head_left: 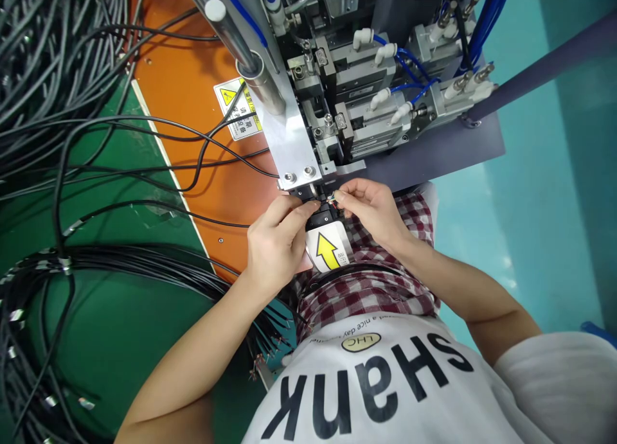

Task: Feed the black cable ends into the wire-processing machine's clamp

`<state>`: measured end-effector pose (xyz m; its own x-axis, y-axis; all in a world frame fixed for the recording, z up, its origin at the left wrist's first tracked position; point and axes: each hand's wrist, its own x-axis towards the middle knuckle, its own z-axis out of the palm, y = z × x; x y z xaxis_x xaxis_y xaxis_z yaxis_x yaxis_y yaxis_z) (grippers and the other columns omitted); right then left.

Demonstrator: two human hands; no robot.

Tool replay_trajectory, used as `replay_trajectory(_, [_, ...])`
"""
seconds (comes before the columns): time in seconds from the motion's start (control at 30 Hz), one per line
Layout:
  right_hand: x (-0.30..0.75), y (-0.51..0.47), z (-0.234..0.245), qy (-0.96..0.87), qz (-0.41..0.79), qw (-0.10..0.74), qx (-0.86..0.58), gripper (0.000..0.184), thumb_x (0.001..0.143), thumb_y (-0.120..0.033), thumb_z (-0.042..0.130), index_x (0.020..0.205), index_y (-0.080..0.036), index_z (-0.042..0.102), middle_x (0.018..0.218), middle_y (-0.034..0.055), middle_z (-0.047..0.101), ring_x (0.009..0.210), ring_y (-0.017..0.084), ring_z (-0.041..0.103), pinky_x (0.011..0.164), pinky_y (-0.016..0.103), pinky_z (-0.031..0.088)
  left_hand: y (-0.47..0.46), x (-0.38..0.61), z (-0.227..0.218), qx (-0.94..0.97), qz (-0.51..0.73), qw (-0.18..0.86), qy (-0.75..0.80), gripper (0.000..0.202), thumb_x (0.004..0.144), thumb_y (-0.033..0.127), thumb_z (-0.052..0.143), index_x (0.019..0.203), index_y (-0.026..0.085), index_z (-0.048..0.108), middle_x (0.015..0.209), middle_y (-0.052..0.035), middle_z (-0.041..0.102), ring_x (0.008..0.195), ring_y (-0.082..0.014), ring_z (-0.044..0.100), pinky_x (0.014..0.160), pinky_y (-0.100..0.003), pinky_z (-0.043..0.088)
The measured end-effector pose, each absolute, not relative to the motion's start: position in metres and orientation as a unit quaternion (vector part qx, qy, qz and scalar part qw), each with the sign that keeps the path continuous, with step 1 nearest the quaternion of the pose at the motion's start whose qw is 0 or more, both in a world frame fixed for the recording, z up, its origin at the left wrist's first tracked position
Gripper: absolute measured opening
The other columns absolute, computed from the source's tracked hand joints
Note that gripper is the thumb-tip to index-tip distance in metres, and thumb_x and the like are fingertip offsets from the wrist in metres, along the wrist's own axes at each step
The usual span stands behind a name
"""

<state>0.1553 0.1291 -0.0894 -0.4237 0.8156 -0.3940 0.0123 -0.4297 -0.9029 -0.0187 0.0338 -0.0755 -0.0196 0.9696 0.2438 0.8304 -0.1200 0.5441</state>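
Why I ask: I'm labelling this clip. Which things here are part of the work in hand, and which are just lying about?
In use: left hand, right hand, thin wire end held at their fingertips, black fixture block beneath, yellow arrow label.
Lying about: black cable bundles on the green mat, warning sticker, blue air hoses.

To my right the floor (540,238) is smooth teal, with pale patches of glare under bright, even light. My bench (120,328) on the left is covered in green. An orange plate (193,90) lies beside the green and carries a yellow warning sticker (240,106). A grey machine (366,97) with blue air hoses (409,62) stands ahead of me. Loose black cables (43,58) pile up at my far left.
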Motion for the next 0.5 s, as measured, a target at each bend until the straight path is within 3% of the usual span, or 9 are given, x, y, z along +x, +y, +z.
replay_trajectory(0.27, [0.1551,0.1271,-0.093,-0.473,0.7,0.292,-0.449,0.032,0.08,-0.047,0.077,0.077,-0.017,0.064,0.07,-0.0004,0.063,0.061,0.01,0.054,0.06,0.025,0.05,0.0334,-0.0185,-0.0745,0.696,0.275,0.122,0.652,0.034,0.096,0.011,0.047,0.119,0.024,0.067,0.104,-0.0046,0.066,0.096,-0.0156,0.067,0.082,-0.026,0.054])
replay_trajectory(0.5, [0.1555,0.1253,-0.0957,-0.54,0.654,0.285,-0.447,0.024,0.089,-0.04,0.067,0.08,-0.019,0.06,0.069,-0.0019,0.06,0.057,0.011,0.057,0.057,0.026,0.047,0.0353,-0.0169,-0.0739,0.725,0.23,0.078,0.644,0.035,0.1,0.015,0.041,0.121,0.022,0.068,0.1,-0.0068,0.065,0.089,-0.0162,0.065,0.071,-0.025,0.05])
